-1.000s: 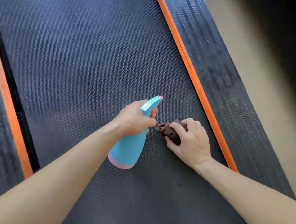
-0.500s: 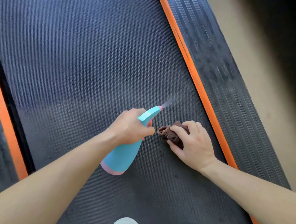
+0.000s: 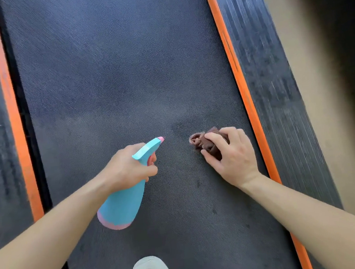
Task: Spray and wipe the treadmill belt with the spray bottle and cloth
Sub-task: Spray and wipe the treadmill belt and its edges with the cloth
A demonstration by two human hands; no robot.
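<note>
While fingers [image 3: 147, 172] of the left hand [image 3: 130, 167] curl round the neck of the spray bottle [image 3: 122, 204], tilting its nozzle [image 3: 160, 139] toward the far right of the treadmill belt [image 3: 123, 74], the right hand [image 3: 233, 159] clutches the bunched cloth [image 3: 203, 141] with curled fingers, pressed on the belt beside a darker patch [image 3: 193, 123], seemingly placed to wipe there.

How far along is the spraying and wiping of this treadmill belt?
Done: the near half of the belt looks darker, seemingly damp, with a wet patch towards its right edge. In hand: the left hand grips the bottle; the right hand grips the cloth against the belt beside that patch. Left: the far half looks paler, likely untreated.
</note>
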